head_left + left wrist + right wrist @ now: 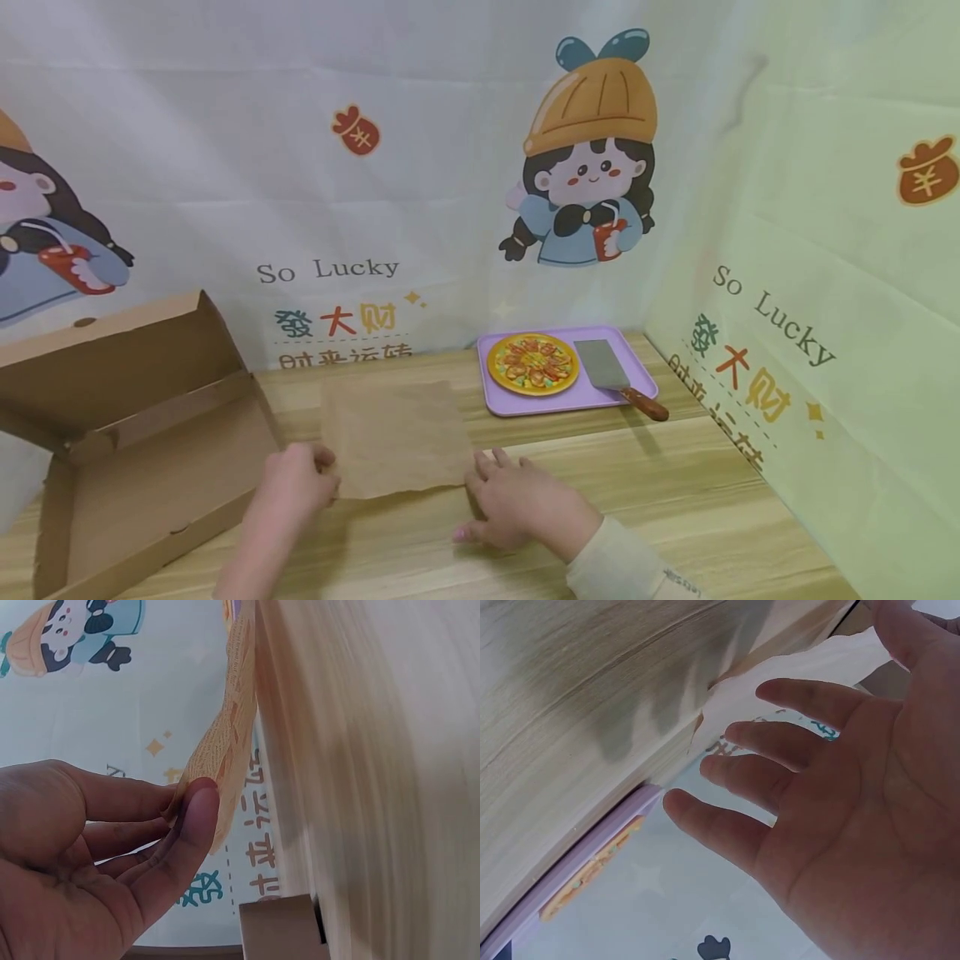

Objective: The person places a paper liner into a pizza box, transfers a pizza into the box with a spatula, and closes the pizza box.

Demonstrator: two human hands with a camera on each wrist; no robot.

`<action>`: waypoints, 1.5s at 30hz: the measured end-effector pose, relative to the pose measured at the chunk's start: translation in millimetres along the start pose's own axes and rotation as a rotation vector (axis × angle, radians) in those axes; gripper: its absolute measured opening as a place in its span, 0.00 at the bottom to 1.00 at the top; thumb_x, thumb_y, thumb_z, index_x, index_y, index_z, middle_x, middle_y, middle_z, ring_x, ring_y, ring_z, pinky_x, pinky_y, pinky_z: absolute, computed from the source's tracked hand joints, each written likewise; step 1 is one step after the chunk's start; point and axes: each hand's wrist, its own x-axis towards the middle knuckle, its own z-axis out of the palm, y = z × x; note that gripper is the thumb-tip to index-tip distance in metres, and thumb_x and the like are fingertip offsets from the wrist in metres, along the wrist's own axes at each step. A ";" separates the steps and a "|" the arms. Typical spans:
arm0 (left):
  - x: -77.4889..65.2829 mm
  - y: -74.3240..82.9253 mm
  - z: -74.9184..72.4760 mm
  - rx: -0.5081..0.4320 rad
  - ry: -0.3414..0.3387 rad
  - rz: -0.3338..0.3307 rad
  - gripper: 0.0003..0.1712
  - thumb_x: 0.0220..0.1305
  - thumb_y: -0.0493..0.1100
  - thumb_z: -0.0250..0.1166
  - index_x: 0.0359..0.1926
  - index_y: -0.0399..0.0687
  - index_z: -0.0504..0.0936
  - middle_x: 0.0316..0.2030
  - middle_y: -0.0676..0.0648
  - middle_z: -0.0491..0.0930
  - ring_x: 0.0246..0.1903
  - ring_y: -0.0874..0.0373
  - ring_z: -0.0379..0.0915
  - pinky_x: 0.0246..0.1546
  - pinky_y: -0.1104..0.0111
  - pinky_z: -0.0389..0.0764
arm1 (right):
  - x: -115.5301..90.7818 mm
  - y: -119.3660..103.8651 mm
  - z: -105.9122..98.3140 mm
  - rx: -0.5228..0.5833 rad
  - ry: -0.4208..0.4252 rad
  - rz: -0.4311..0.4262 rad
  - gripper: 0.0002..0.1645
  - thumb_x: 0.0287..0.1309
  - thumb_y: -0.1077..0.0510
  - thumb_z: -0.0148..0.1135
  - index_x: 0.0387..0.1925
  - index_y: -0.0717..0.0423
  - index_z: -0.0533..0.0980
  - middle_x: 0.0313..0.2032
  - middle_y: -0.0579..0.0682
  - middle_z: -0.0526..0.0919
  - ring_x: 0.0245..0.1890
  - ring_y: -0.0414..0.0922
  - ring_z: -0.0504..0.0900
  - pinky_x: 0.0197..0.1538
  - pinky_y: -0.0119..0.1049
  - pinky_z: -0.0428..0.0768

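A sheet of brown paper (397, 433) lies over the wooden table in the head view. My left hand (296, 479) pinches its near left corner between thumb and fingers; in the left wrist view that paper (225, 742) rises off the table and shows print on one side. At the sheet's right edge is my right hand (517, 500), palm down. The right wrist view shows its fingers (772, 742) spread and straight, with nothing gripped. Whether its fingertips touch the paper I cannot tell.
An open cardboard pizza box (165, 467) stands at the left, lid raised against the wall. At the back right a purple tray (525, 406) bears a toy pizza (534, 364) and a metal spatula (603, 365), its wooden handle over the edge. Printed cloth (450, 167) covers the walls.
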 end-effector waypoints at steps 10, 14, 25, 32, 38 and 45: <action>-0.6 -14.2 -18.2 0.036 0.028 -0.015 0.22 0.64 0.35 0.67 0.57 0.28 0.83 0.49 0.30 0.87 0.46 0.41 0.83 0.41 0.50 0.85 | -0.8 1.5 -1.4 -0.022 0.018 -0.010 0.51 0.68 0.22 0.55 0.80 0.45 0.65 0.83 0.53 0.60 0.83 0.55 0.62 0.81 0.60 0.66; -3.8 -24.9 -26.7 0.048 0.033 -0.028 0.23 0.66 0.37 0.66 0.59 0.28 0.82 0.54 0.27 0.85 0.52 0.35 0.81 0.46 0.45 0.84 | -2.0 3.1 -2.3 -0.018 0.024 -0.013 0.50 0.68 0.22 0.54 0.79 0.45 0.67 0.83 0.52 0.61 0.82 0.55 0.65 0.80 0.62 0.66; -6.2 -57.9 -48.5 0.018 0.107 -0.036 0.26 0.65 0.40 0.66 0.59 0.25 0.82 0.50 0.30 0.89 0.50 0.33 0.85 0.50 0.42 0.83 | -3.5 10.7 -2.4 -0.011 0.027 -0.007 0.50 0.68 0.21 0.52 0.80 0.43 0.66 0.83 0.52 0.62 0.80 0.55 0.68 0.80 0.63 0.67; -4.7 -69.9 -58.5 0.026 0.099 -0.059 0.27 0.66 0.42 0.67 0.60 0.26 0.81 0.45 0.34 0.91 0.55 0.29 0.83 0.55 0.36 0.79 | -3.4 10.1 -2.1 -0.019 0.025 -0.008 0.50 0.69 0.20 0.51 0.80 0.43 0.66 0.82 0.50 0.64 0.80 0.55 0.69 0.79 0.63 0.68; -3.9 -80.9 -69.9 0.039 0.095 -0.079 0.28 0.66 0.42 0.66 0.60 0.25 0.80 0.37 0.39 0.93 0.58 0.26 0.80 0.58 0.33 0.77 | -4.1 11.2 -3.1 -0.008 0.019 -0.001 0.50 0.69 0.21 0.52 0.80 0.43 0.66 0.82 0.50 0.64 0.80 0.55 0.68 0.79 0.64 0.67; -9.1 -96.9 -87.8 0.128 0.136 -0.063 0.25 0.66 0.43 0.65 0.55 0.25 0.83 0.44 0.32 0.91 0.52 0.26 0.82 0.49 0.41 0.82 | -5.9 15.0 -2.9 0.006 0.014 0.004 0.49 0.69 0.21 0.52 0.79 0.44 0.67 0.82 0.51 0.65 0.80 0.56 0.68 0.80 0.65 0.66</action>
